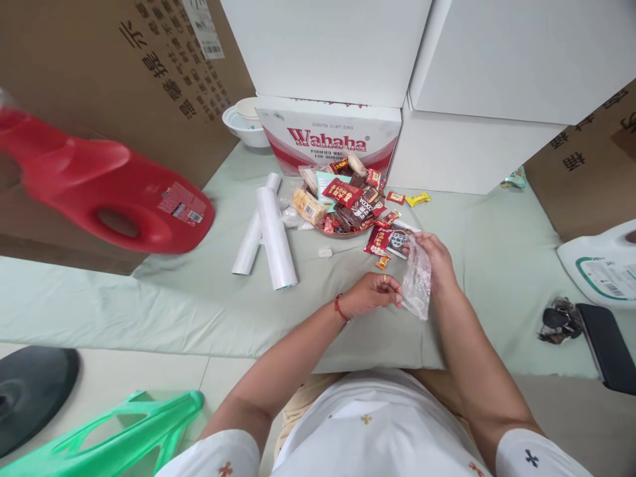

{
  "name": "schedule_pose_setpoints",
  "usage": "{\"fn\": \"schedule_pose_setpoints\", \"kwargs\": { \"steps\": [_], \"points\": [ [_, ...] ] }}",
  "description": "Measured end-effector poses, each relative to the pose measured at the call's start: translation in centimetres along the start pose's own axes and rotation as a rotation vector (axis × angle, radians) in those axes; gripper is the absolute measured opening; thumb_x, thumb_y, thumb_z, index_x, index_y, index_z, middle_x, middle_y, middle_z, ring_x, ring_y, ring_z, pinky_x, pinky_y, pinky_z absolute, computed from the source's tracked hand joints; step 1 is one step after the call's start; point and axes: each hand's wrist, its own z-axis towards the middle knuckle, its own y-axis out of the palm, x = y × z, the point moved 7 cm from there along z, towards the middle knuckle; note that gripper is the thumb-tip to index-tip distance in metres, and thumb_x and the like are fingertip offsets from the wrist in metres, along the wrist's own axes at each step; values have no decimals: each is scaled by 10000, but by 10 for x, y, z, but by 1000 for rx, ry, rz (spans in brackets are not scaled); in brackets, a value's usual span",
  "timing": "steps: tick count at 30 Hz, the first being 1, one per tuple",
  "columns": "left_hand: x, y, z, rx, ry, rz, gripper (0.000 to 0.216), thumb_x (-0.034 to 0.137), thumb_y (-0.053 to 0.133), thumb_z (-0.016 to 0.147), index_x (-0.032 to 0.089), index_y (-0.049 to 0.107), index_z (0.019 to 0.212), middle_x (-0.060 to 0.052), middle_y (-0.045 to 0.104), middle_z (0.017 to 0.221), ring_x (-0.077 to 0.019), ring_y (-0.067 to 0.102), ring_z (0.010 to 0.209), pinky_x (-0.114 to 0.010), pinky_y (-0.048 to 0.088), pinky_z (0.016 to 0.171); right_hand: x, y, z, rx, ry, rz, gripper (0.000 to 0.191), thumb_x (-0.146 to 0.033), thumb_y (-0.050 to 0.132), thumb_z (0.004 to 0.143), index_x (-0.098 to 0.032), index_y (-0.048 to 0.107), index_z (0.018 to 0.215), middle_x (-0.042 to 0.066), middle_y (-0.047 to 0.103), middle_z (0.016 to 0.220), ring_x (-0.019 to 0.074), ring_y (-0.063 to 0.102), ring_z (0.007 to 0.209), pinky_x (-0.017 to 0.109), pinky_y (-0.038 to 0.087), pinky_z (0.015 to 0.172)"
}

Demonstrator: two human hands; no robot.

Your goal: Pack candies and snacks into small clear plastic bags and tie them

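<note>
Clear plastic bag (pixel 418 283) is hanging between the left grip (pixel 371 293) and the right grip (pixel 437 261), over the cloth-covered counter (pixel 342 344). The left is pinching its lower left edge, the right is clasping its upper right side, and snack packets (pixel 379 240) are lying just beyond.

Our single head-worn view, forward and down
We look from above the white shirt (pixel 368 440), past the left hand (pixel 370 293) and right hand (pixel 436 260), close over the cloth-covered desk (pixel 497 265), facing the Wahaha water carton (pixel 328 136), floor tiles (pixel 221 374) entering at lower left.
</note>
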Motion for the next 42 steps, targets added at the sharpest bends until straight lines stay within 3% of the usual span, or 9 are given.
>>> {"fn": "schedule_pose_setpoints", "kwargs": {
  "steps": [3,6,12,19,25,29,33,38,42],
  "points": [
    [2,-6,0,63,28,-83,496,540,885,671,158,626,850,-1,682,721,-54,456,518,-223,309,519,-23,-43,-24,231,-192,-248,392,-332,747,759,-234,625,1118,71,660,1202,206,630,977,336,527,802],
    [3,-6,1,86,28,-140,503,527,895,663,164,597,842,32,620,705,-54,476,528,-212,292,502,-48,-70,-70,327,-374,-517,230,-381,627,926,-244,671,1106,59,687,1089,203,640,941,363,497,857],
    [4,-1,1,57,56,-138,477,497,896,684,150,610,842,25,631,722,-55,494,555,-210,331,519,-29,-19,-125,-242,-434,-698,183,-405,734,893,-283,747,1029,52,712,1003,223,619,886,361,485,813],
    [6,0,-2,5,40,-158,447,456,880,718,155,559,794,-56,745,875,-42,487,543,-211,321,519,-2,-35,-119,-196,-136,-422,233,-471,714,902,-241,739,882,11,661,809,165,542,723,298,425,685],
    [7,-5,-1,68,39,-259,438,412,883,690,182,524,790,-41,750,857,-67,552,553,-204,315,507,14,-69,-123,32,18,-143,291,-504,784,826,-229,695,866,-19,570,743,131,471,660,271,405,630],
    [11,-9,0,113,114,-307,407,356,898,670,184,539,756,-60,760,953,-159,696,869,-239,449,713,24,-81,-126,53,72,-76,332,-530,805,790,-230,666,824,-16,548,734,133,443,625,274,395,566],
    [10,-7,0,80,152,-322,395,352,905,694,184,552,745,-94,769,1080,-275,674,1204,-336,466,917,24,-89,-126,5,84,-251,387,-596,782,801,-226,677,836,8,629,791,152,511,672,292,456,617],
    [5,6,-1,-12,171,-209,402,426,886,762,170,576,756,-157,676,1392,-297,668,1256,-457,430,1094,10,-72,-115,-21,5,-364,505,-689,633,897,-254,712,1141,76,727,1185,238,637,1086,354,519,886],
    [5,18,-4,-89,186,-173,394,462,876,772,174,607,764,-150,624,1472,-299,605,1357,-478,372,1177,13,-40,-95,-104,50,-286,479,-678,721,815,-214,709,932,34,719,836,193,635,761,310,503,692]
  ]
}}
